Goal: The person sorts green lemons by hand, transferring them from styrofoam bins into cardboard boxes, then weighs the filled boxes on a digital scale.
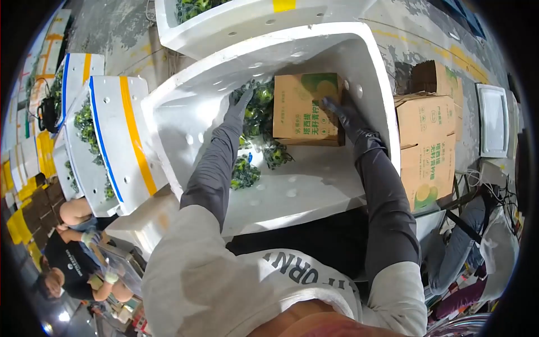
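Note:
Inside a large white foam bin [303, 205], a brown cardboard box [297, 109] with green print leans beside a pile of green fruit in shiny wrapping [261, 109]. My right hand [352, 121], in a dark grey glove, grips the box's right edge, its thumb over the printed face. At the left side of the fruit pile is my left hand [240, 106], also gloved, with its thumb and fingers apart; its fingertips are partly hidden among the fruit. Smaller bunches of wrapped fruit [245, 172] lie on the bin floor nearer to me.
More cardboard boxes [426, 146] stand just right of the bin. Other white foam bins [120, 135] with fruit sit to the left, and another bin [247, 25] is beyond. A person [70, 261] in gloves is at lower left; someone's jeans-clad leg [463, 241] shows at right.

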`<action>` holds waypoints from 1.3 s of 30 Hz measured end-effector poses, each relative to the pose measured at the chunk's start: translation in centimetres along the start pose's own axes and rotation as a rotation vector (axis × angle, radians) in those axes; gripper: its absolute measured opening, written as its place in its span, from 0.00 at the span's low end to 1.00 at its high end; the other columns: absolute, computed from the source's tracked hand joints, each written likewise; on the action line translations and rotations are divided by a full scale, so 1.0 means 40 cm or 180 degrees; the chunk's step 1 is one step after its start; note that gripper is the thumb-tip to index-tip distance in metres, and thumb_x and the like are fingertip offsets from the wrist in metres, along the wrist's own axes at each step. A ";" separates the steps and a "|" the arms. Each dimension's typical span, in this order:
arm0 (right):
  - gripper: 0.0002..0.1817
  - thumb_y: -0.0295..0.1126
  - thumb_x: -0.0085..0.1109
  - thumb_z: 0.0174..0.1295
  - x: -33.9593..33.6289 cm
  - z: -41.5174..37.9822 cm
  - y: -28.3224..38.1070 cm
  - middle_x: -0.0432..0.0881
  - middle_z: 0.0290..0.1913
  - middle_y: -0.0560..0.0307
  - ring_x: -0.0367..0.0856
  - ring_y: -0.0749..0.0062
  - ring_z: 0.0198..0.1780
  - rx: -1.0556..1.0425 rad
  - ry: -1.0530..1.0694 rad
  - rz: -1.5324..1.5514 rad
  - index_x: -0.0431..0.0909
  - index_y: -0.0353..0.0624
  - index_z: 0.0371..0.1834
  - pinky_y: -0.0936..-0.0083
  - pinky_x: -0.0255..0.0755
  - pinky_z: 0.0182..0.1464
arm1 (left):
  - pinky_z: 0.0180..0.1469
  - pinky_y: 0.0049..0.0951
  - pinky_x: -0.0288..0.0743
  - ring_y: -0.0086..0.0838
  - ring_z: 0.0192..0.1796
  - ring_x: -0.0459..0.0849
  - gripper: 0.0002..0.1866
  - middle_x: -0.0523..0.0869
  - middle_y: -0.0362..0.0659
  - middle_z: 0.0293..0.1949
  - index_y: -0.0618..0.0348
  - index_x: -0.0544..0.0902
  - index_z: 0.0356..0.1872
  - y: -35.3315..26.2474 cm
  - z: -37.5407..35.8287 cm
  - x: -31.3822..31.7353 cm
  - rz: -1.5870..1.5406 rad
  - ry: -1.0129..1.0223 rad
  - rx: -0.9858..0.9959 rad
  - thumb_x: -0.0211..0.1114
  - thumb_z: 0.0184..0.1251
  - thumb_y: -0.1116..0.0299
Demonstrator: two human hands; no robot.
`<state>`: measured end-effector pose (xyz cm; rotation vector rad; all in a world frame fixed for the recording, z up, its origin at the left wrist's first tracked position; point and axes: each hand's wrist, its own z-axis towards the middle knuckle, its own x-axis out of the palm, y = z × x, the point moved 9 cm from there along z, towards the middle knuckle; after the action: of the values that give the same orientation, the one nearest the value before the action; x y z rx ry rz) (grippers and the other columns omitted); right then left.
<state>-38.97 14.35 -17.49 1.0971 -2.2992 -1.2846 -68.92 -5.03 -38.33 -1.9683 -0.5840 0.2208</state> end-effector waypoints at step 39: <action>0.25 0.46 0.55 0.66 -0.453 -1.242 -0.146 0.81 0.53 0.50 0.82 0.60 0.51 -0.2207 -0.2982 0.3863 0.72 0.41 0.61 0.65 0.78 0.52 | 0.37 0.36 0.73 0.36 0.37 0.81 0.18 0.83 0.46 0.33 0.53 0.78 0.45 -0.065 -0.278 0.515 0.1714 0.1480 -0.0431 0.65 0.53 0.62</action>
<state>4.17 -4.01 7.62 -1.1808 -1.9238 -1.8182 -47.41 -2.82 -28.91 -2.1799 0.2442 0.0462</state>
